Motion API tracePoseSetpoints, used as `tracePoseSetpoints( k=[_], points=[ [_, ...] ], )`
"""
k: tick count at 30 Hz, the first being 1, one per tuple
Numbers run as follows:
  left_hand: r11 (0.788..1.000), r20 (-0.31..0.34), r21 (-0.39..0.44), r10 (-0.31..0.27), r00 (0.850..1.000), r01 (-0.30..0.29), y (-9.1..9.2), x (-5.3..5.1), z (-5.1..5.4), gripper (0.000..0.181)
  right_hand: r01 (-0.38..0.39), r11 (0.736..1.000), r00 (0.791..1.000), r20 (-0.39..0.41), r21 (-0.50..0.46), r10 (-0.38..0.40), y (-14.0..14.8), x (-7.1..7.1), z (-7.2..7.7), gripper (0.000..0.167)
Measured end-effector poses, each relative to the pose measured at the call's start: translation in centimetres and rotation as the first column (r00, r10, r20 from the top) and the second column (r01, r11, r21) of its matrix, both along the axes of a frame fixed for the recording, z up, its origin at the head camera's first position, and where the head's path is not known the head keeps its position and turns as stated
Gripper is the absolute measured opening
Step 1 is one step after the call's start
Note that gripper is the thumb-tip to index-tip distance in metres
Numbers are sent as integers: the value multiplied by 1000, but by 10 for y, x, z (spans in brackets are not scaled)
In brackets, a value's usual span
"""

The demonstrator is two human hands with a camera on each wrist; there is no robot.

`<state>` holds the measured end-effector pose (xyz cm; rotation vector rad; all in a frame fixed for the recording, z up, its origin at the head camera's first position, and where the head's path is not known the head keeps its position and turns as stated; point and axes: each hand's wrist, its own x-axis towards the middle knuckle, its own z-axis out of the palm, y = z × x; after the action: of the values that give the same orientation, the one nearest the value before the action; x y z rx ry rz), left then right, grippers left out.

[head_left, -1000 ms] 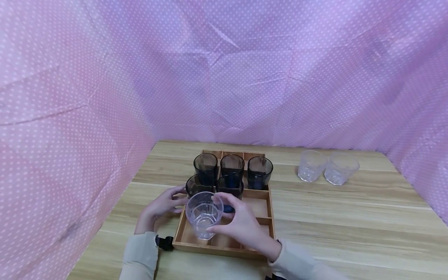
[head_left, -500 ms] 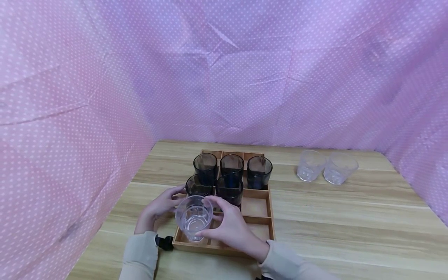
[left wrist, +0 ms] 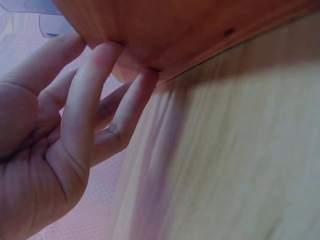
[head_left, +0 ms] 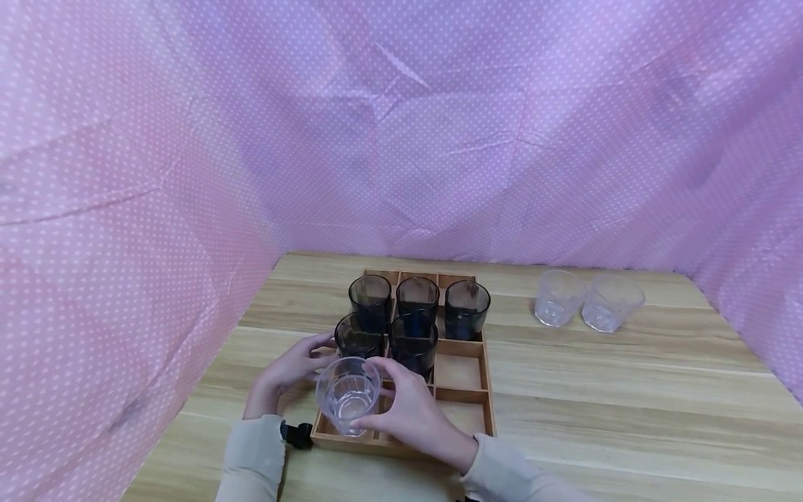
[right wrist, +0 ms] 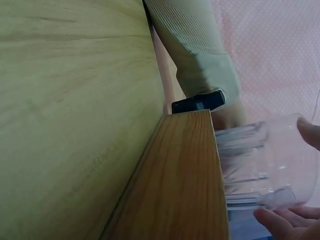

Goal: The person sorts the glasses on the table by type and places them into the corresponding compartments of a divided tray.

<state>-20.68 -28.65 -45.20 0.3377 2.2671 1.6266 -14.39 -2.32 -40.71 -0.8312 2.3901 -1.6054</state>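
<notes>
Wood-grain table (head_left: 596, 404), walled in by pink polka-dot cloth (head_left: 401, 160), creased. Clear tumbler (head_left: 341, 401) is over the front-L compartment of the wooden tray (right wrist: 175, 185), mouth up, long axis approx. vertical; can't tell if its base touches the floor. R hand (head_left: 410, 411) pinches it btwn thumb & fingers. L hand (head_left: 297, 366): fingers loosely bent, tips on tray's L side. 5 smoked tumblers (head_left: 370, 300) sit behind, upright, in tray.
</notes>
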Motion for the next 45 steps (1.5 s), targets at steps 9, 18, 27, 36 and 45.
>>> tracePoseSetpoints(
  k=[9,18,27,36,45],
  points=[
    [1000,17,12,-5,1000,5,3,0,1,63,30,980,996,-94,195,-12,-2,-1,-6,80],
    [1000,32,20,14,999,-14,5,-1,2,62,1,991,1000,27,136,-5,-1,-2,-8,80],
    [999,33,36,-1,999,0,6,1,1,63,-5,998,997,75,70,-1,-2,0,-16,78],
    [999,44,32,11,999,-13,3,3,-1,63,-38,999,985,165,-31,43,-1,0,-16,81],
    [1000,38,18,11,999,-12,1,2,-1,63,-35,993,978,202,-114,58,16,-2,-8,73]
  ],
)
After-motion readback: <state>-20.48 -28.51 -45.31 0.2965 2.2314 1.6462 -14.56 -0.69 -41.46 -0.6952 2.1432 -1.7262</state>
